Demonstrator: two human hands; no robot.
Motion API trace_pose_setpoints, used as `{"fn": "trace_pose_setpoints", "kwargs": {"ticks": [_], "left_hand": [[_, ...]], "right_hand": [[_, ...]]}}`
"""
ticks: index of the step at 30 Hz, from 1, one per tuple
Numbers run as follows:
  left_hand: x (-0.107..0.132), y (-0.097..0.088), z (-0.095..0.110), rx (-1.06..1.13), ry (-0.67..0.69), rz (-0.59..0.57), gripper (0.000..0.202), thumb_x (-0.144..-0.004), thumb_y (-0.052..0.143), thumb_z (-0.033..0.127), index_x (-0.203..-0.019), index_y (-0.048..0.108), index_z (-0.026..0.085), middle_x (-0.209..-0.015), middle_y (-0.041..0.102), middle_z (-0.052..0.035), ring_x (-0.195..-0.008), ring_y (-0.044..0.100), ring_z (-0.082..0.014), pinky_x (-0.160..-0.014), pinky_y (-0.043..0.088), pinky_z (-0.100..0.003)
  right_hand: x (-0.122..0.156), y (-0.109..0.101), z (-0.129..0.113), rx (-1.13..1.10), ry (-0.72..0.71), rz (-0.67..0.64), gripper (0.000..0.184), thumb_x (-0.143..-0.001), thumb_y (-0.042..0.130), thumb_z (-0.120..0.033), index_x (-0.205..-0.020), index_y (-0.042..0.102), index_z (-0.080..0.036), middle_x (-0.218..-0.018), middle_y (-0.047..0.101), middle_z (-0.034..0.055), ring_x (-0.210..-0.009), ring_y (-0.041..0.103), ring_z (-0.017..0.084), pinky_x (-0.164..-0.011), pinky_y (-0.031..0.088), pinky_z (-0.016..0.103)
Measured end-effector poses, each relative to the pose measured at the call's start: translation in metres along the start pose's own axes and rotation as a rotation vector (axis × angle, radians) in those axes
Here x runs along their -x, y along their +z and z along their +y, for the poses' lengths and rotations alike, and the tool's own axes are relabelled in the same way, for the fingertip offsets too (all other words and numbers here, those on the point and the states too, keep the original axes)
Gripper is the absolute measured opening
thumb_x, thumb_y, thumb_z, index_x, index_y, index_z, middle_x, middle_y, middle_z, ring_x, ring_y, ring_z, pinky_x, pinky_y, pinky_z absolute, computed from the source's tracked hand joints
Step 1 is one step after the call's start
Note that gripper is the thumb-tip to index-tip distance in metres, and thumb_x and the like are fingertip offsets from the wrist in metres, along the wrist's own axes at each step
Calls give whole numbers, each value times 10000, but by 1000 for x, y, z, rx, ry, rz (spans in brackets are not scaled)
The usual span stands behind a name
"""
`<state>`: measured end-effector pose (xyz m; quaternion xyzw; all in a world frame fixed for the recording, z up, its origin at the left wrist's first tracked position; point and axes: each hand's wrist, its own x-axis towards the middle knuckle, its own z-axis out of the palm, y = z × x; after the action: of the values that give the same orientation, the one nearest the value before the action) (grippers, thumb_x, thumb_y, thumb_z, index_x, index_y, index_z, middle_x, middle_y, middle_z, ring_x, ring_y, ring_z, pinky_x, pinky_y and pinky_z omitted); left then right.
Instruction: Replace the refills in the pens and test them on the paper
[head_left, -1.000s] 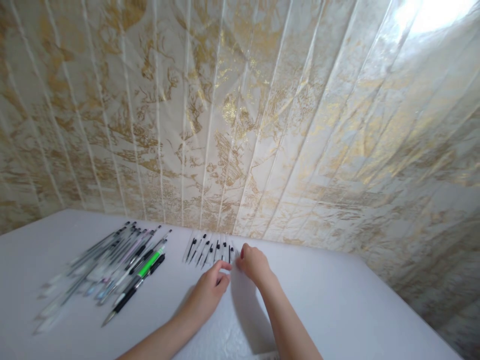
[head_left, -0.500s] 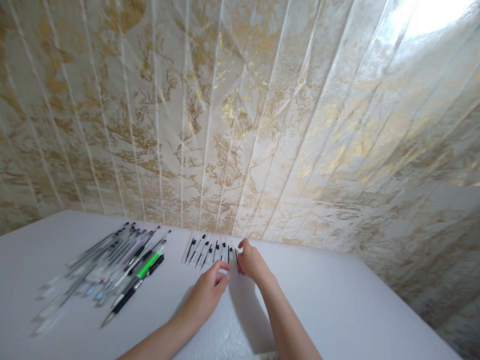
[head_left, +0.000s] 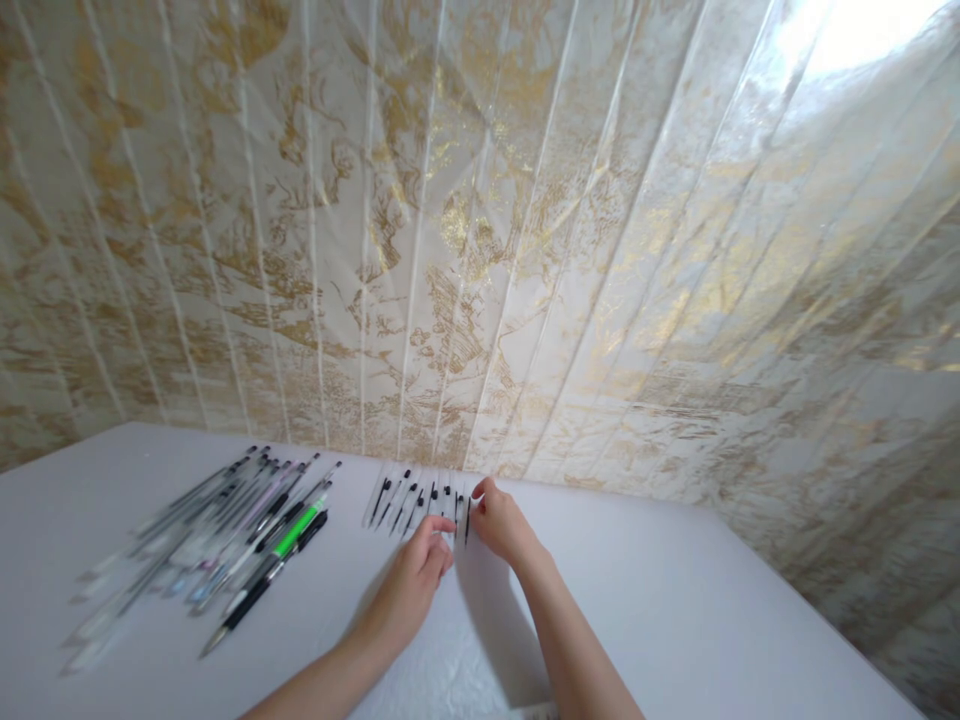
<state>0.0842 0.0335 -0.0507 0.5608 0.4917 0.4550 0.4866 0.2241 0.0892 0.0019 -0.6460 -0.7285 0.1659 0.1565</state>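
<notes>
A row of thin, clear pens (head_left: pixel 411 502) with black parts lies near the back edge of the white table. My left hand (head_left: pixel 418 572) is just in front of the row's right part, index finger stretched towards the pens and the other fingers loosely curled; it holds nothing visible. At the right end of the row, my right hand (head_left: pixel 507 522) has its fingers bent beside a thin black pen (head_left: pixel 468 522), with fingertips against it. The undersides of the right fingers are hidden.
To the left lies a spread pile of clear and grey pens (head_left: pixel 180 540), blurred at its near end. A green-and-black pen (head_left: pixel 298 530) lies on its right side. Behind the white table (head_left: pixel 645 600) hangs a gold-patterned curtain (head_left: pixel 450 330).
My right hand has shifted slightly left, and the thin black pen beside it now lies closer to the row. My left hand has drawn slightly left.
</notes>
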Motion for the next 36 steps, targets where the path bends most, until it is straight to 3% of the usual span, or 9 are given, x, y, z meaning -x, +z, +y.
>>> {"fn": "trace_pose_setpoints", "kwargs": {"ticks": [6,13,26,36], "left_hand": [[-1,1,0,16,-3,-49,318,-877,328,398,-1076,462,189,-560,410,72,-465,336,-123,-463,246,-232],[-1,0,1,-12,38,-70,309,-892,321,388,-1058,473,177,-558,371,75,-515,350,-128,-479,252,-225],[-1,0,1,-15,31,-74,317,-901,335,398,-1089,465,178,-551,361,82,-501,327,-124,-476,252,-225],[2,1,6,32,39,-42,384,-889,336,486,-1067,469,173,-546,380,76,-464,315,-111,-435,225,-215]], "right_hand": [[7,-3,-8,28,11,-57,329,-730,573,-195,-1044,497,-129,-861,680,117,-770,629,212,-618,383,255],[6,0,-10,51,32,-65,393,-709,512,-58,-1100,476,-90,-949,676,178,-869,637,237,-667,391,274],[-3,6,1,-6,-22,-25,295,-810,433,-62,-1095,494,-102,-861,677,140,-833,624,209,-699,383,271],[-5,9,1,-30,-50,12,360,-790,356,36,-1086,514,-96,-907,674,157,-868,621,215,-717,392,285]]}}
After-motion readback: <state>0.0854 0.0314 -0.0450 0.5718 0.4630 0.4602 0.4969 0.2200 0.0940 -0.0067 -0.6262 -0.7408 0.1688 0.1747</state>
